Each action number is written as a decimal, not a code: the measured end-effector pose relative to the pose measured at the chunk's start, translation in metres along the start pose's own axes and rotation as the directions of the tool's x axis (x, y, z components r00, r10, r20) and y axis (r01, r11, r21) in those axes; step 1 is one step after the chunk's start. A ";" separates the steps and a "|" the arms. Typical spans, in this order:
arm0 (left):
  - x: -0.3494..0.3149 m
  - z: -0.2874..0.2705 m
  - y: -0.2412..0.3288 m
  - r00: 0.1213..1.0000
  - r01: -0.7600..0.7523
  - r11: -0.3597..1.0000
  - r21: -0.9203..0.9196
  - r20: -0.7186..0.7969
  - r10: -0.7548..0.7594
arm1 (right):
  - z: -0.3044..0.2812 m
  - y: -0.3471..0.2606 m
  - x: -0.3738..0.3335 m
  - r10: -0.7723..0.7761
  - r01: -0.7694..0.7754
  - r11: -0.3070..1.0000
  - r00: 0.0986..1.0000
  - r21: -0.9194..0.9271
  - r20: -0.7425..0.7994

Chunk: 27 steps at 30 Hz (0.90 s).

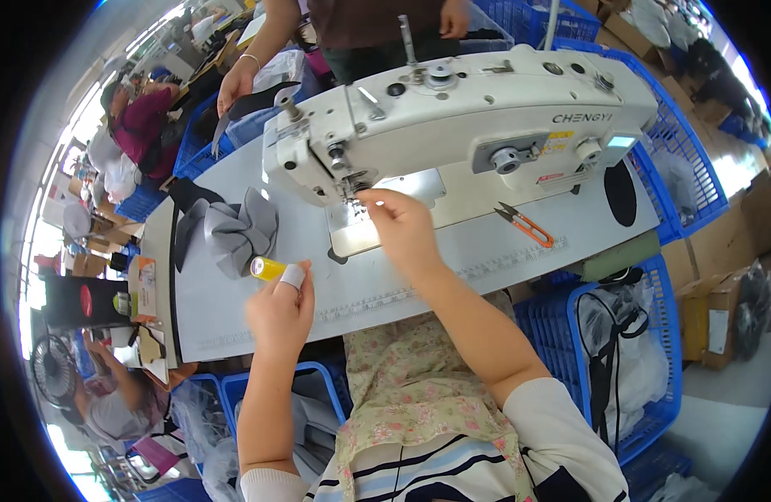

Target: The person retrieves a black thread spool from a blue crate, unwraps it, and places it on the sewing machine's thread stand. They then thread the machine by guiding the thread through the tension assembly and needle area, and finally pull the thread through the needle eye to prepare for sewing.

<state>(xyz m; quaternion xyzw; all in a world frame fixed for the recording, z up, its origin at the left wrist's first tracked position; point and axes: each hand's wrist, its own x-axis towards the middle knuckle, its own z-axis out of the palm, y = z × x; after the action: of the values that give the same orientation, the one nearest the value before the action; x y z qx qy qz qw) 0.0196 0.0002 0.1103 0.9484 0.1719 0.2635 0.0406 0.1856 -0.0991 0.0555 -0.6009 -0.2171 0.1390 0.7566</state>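
My right hand (404,233) is at the needle area of a white sewing machine (452,125), thumb and forefinger pinched together beside the presser foot. Whatever lies between those fingertips is too small to make out. Over the table's near left part is my left hand (278,314), its fingers curled closed and a little blurred, with a pale grey band (294,275) around one finger. A small yellow cylinder (266,268) shows just beyond this hand; whether the hand touches it I cannot tell. Farther left lies a heap of grey and black fabric pieces (239,230).
Orange-handled thread snips (526,226) lie right of my right hand, and a black oval piece (620,194) near the table's right end. A printed ruler strip (377,297) runs along the front edge. Blue baskets (674,360) surround the table. Across it, another person's hand (235,84) holds dark fabric.
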 end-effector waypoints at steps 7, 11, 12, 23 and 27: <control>-0.016 0.016 -0.006 0.999 0.021 0.984 -0.174 -0.028 -0.026 | -0.022 -0.018 0.018 0.216 -0.227 0.953 0.974 0.200 0.073; -0.019 0.015 -0.010 0.998 0.060 0.975 -0.213 0.044 -0.052 | -0.031 -0.018 0.024 0.314 -0.366 0.861 0.929 0.353 0.196; -0.020 0.016 -0.010 0.998 0.057 0.971 -0.231 0.022 -0.053 | -0.032 -0.019 0.025 0.301 -0.366 0.860 0.926 0.356 0.228; -0.028 0.022 -0.017 0.999 0.035 0.968 -0.250 0.026 -0.030 | -0.008 -0.031 0.004 -0.144 0.262 0.796 0.958 -0.546 0.249; -0.031 0.026 -0.019 1.000 0.014 0.963 -0.270 0.013 -0.011 | -0.004 -0.034 -0.001 -0.126 0.304 0.679 0.945 -0.668 0.302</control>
<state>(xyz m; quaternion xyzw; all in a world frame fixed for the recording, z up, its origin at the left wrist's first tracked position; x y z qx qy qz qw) 0.0021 0.0080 0.0697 0.9343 0.1401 0.2790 0.1720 0.1854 -0.1110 0.0872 -0.7940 -0.4094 0.0238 0.4488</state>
